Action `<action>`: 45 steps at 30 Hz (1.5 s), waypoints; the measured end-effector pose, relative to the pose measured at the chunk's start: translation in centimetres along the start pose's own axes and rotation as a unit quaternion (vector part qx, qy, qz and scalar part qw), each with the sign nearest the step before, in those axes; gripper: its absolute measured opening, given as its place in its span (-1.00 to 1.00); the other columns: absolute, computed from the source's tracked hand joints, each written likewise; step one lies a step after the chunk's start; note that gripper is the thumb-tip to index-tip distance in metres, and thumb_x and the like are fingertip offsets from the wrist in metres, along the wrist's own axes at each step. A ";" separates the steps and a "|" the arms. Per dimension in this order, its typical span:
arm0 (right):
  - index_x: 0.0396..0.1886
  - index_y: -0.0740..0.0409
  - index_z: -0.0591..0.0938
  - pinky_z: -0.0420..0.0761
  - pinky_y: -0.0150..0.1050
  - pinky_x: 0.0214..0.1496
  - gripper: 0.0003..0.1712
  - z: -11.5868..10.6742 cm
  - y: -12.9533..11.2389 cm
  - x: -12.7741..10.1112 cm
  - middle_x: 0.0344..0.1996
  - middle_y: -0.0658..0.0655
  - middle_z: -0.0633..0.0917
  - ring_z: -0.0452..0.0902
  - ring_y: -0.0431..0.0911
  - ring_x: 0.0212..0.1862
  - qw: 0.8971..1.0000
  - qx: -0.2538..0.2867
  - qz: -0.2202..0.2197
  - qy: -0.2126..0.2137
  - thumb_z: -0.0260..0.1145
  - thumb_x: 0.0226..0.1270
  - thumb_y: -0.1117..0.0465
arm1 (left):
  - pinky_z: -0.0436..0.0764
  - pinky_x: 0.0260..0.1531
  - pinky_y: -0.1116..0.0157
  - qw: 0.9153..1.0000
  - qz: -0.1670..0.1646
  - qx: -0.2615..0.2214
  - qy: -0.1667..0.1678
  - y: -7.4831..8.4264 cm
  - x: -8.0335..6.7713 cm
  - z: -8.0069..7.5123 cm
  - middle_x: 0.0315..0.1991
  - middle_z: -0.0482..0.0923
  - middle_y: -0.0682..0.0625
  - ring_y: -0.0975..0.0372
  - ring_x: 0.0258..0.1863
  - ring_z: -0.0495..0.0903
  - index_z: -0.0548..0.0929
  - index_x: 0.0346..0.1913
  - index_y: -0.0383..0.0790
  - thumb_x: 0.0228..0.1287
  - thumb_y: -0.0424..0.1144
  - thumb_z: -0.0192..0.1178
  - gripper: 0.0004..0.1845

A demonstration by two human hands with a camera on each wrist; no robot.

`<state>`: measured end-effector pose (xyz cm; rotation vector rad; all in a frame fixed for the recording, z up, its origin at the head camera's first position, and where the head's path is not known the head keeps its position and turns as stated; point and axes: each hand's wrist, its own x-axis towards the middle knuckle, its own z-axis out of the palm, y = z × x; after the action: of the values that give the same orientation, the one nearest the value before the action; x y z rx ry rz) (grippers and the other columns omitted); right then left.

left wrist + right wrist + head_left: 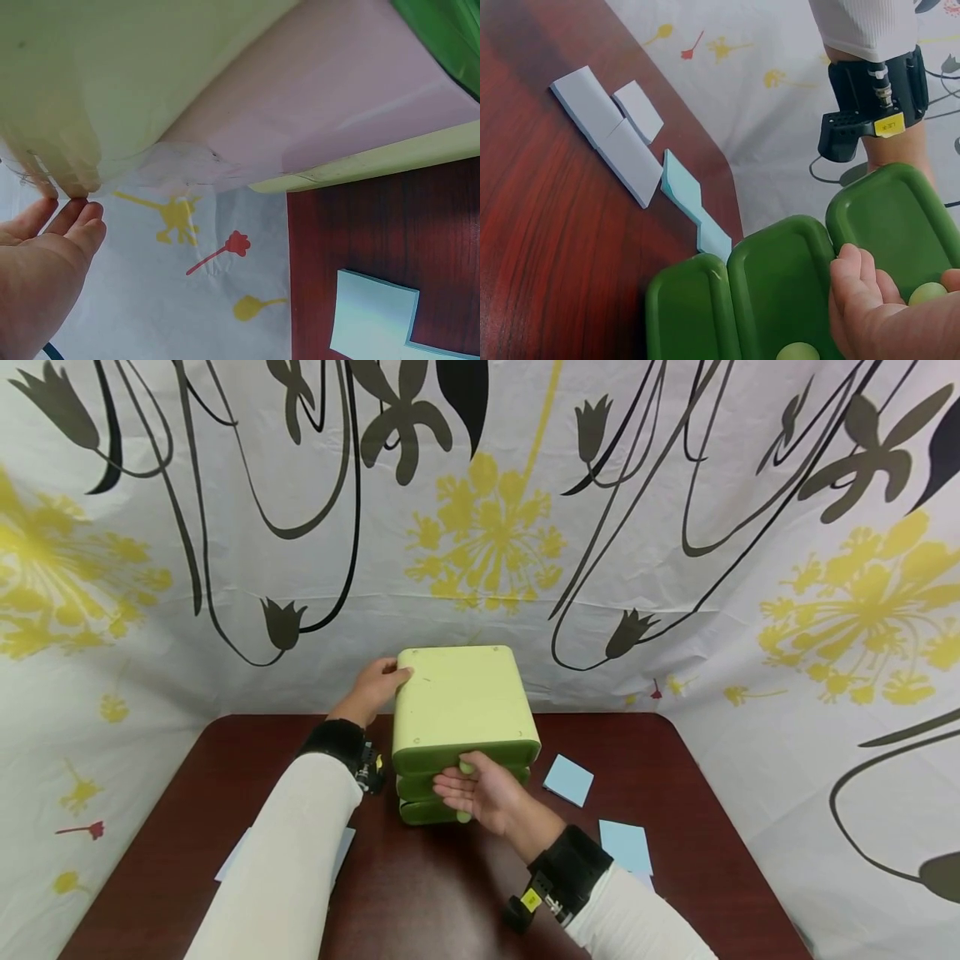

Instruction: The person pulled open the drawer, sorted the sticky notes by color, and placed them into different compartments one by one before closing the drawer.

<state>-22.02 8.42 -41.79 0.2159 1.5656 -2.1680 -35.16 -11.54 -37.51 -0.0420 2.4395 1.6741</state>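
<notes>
A small desktop drawer cabinet (465, 697) with a pale yellow-green top stands on the table. Its front has three stacked green drawers (780, 281) with round light-green knobs (798, 352). At the far left corner, my left hand (377, 685) holds the cabinet, thumb on the top and fingers at the side; the left wrist view shows its fingertips against the shell. Before the front, my right hand (480, 793) is turned palm up with its fingers loosely extended. Its thumb lies at the top drawer's knob (928, 292). The middle knob is hidden behind the hand in the head view.
Light-blue paper pads (568, 780) lie right of the cabinet on the dark red-brown table (435, 893). More pads (234, 855) sit at left, partly behind the left sleeve. A patterned cloth (465, 560) hangs close behind the table.
</notes>
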 end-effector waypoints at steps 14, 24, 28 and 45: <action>0.23 0.52 0.40 0.47 -0.05 0.25 -0.48 -1.2 1.9 -0.2 0.10 0.40 0.58 0.59 0.05 0.10 0.995 -0.094 -0.031 -0.031 0.03 0.50 0.17 | 0.26 0.33 0.00 1.000 0.007 -0.007 0.002 0.1 -0.1 0.3 0.41 0.18 -0.21 -0.04 0.39 0.19 0.13 0.49 -0.25 0.49 -0.03 -0.03 -0.36; 0.16 0.61 0.40 0.57 -0.11 0.10 -0.37 -3.7 4.8 -0.2 -0.12 0.26 0.69 0.63 -0.10 -0.15 0.993 -0.119 0.004 0.006 0.04 0.48 0.04 | 0.21 0.36 -0.02 1.000 0.002 -0.002 -0.001 -0.1 -0.1 0.2 0.46 0.11 -0.20 -0.06 0.43 0.11 0.10 0.50 -0.23 0.49 -0.01 -0.02 -0.33; 0.18 0.60 0.39 0.55 -0.08 0.14 -0.32 -3.8 4.9 0.3 -0.03 0.34 0.64 0.63 -0.07 -0.09 0.993 -0.114 0.000 0.004 0.01 0.50 -0.02 | 0.22 0.36 -0.02 1.000 0.003 -0.003 0.000 -0.1 0.0 0.2 0.45 0.11 -0.20 -0.07 0.43 0.11 0.11 0.50 -0.23 0.48 -0.01 -0.02 -0.34; 0.12 0.54 0.41 0.50 -0.03 0.21 -0.49 -2.8 5.1 1.3 0.04 0.45 0.59 0.62 -0.04 -0.06 0.997 -0.068 -0.008 0.034 -0.03 0.53 0.11 | 0.23 0.35 -0.01 1.000 0.006 -0.004 0.000 0.0 0.0 0.1 0.45 0.13 -0.19 -0.06 0.42 0.13 0.12 0.49 -0.23 0.49 -0.01 -0.03 -0.35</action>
<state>-21.26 9.38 -47.56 0.2374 1.7512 -2.0750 -35.12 -11.44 -37.53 -0.0286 2.4382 1.6887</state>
